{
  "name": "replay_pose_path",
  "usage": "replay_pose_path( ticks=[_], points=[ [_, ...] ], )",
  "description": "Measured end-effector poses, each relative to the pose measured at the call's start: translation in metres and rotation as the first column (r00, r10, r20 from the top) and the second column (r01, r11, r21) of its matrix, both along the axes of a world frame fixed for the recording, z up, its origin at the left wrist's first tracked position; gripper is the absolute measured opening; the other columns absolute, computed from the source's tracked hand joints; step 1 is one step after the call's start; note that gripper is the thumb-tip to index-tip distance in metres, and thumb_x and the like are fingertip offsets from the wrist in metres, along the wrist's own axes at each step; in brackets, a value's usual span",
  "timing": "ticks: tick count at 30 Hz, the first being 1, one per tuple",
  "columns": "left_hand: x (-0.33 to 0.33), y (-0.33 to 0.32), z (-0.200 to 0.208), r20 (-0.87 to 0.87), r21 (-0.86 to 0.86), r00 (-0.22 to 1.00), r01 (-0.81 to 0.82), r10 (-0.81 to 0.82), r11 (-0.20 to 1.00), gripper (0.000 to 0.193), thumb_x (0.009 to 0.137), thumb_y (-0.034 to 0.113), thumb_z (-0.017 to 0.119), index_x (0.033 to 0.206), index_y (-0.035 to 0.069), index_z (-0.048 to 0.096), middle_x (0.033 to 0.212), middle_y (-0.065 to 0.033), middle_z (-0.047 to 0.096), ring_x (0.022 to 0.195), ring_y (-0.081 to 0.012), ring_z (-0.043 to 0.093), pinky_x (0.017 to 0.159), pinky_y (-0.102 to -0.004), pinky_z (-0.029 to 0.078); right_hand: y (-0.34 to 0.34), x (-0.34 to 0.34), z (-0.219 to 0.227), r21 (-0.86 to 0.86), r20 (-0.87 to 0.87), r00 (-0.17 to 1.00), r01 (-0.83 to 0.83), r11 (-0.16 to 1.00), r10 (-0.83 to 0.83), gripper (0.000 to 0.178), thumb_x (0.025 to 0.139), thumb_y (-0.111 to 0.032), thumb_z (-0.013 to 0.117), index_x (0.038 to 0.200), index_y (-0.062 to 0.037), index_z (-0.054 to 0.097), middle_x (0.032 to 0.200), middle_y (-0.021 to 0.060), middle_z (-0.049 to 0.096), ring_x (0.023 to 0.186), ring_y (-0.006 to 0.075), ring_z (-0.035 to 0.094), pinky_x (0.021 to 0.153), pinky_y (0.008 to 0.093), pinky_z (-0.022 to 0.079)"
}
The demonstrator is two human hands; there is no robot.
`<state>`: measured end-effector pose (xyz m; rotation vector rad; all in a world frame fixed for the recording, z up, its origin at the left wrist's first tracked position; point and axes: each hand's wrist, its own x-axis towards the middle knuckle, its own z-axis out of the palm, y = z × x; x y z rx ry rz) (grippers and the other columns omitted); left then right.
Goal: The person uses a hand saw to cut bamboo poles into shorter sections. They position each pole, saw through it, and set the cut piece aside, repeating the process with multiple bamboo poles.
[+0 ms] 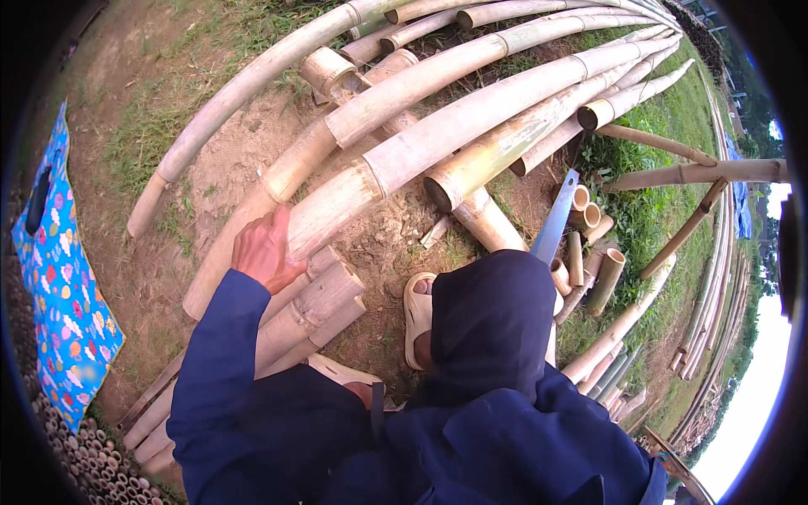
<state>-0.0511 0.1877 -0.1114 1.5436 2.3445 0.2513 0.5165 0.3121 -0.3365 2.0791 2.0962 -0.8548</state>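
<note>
My left hand [265, 248] is closed over the near end of a thick, pale bamboo pole [332, 202], which runs away to the upper right. Close beside it on the left lies another long pole [231, 244]. Several cut bamboo lengths [316, 307] lie just below the hand. A saw blade [555, 220], bluish and tapering, sticks up past my dark-clothed right knee; its handle is hidden. My right hand does not show.
Crosswise bamboo supports [492, 220] lie under the poles. Short bamboo cups [606, 282] sit right of my knee near a raised pole frame [699, 172]. A blue patterned cloth [63, 295] hangs at left, above stacked bamboo ends [93, 459]. My foot wears a cream clog [414, 324].
</note>
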Motion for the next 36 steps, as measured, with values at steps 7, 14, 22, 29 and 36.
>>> replay_pose_path(
  ticks=[7,14,22,29,36],
  points=[
    [-0.035,-0.104,-0.001,-0.053,0.001,0.991,-0.122,0.122,0.993,0.071,0.062,0.016,0.083,0.125,0.003,0.054,0.107,-0.0250,0.069,0.100,-0.0466,0.066,0.086,-0.0511,0.054,-0.018,0.017,-0.017,0.062,-0.119,0.992,0.043,0.997,-0.035,0.041,0.086,-0.027,0.076,0.111,-0.0025,0.054,0.106,0.0223,0.065,0.100,0.0425,0.065,0.089,0.0477,0.053],
    [-0.051,-0.121,-0.032,0.039,-0.125,0.973,-0.220,0.226,0.967,0.075,0.061,0.018,0.085,0.129,0.008,0.055,0.110,-0.0273,0.071,0.105,-0.0470,0.068,0.090,-0.0527,0.055,-0.016,0.020,-0.016,0.107,-0.226,0.972,0.096,0.990,-0.070,0.046,0.083,-0.024,0.078,0.115,-0.0036,0.052,0.111,0.0227,0.062,0.108,0.0427,0.062,0.091,0.0490,0.051],
    [-0.088,-0.128,-0.062,-0.013,-0.247,0.966,-0.255,0.260,0.935,0.101,0.057,0.023,0.089,0.147,-0.001,0.048,0.120,-0.0299,0.069,0.114,-0.0413,0.068,0.098,-0.0461,0.055,-0.046,0.021,-0.017,0.203,-0.120,0.991,-0.041,0.978,0.066,0.039,0.082,-0.017,0.069,0.115,-0.0023,0.055,0.111,0.0218,0.059,0.109,0.0408,0.059,0.094,0.0500,0.048],
    [-0.051,-0.110,-0.048,-0.044,-0.196,0.958,-0.286,0.283,0.938,0.099,0.055,0.024,0.093,0.141,-0.002,0.051,0.119,-0.0298,0.069,0.114,-0.0428,0.068,0.097,-0.0473,0.055,-0.048,0.035,-0.053,0.071,0.045,0.955,-0.297,0.952,0.295,0.041,0.086,-0.026,0.066,0.123,-0.0100,0.062,0.125,0.0153,0.064,0.117,0.0350,0.061,0.103,0.0482,0.047],
    [-0.015,-0.094,0.028,-0.275,-0.270,0.957,-0.167,0.090,0.948,0.078,0.055,0.027,0.095,0.116,0.003,0.053,0.107,-0.0238,0.072,0.101,-0.0439,0.070,0.090,-0.0529,0.054,-0.035,0.047,-0.049,0.002,0.181,0.898,-0.408,0.913,0.401,0.036,0.089,-0.027,0.066,0.121,-0.0108,0.061,0.122,0.0163,0.064,0.112,0.0359,0.064,0.099,0.0508,0.049]
  ],
)
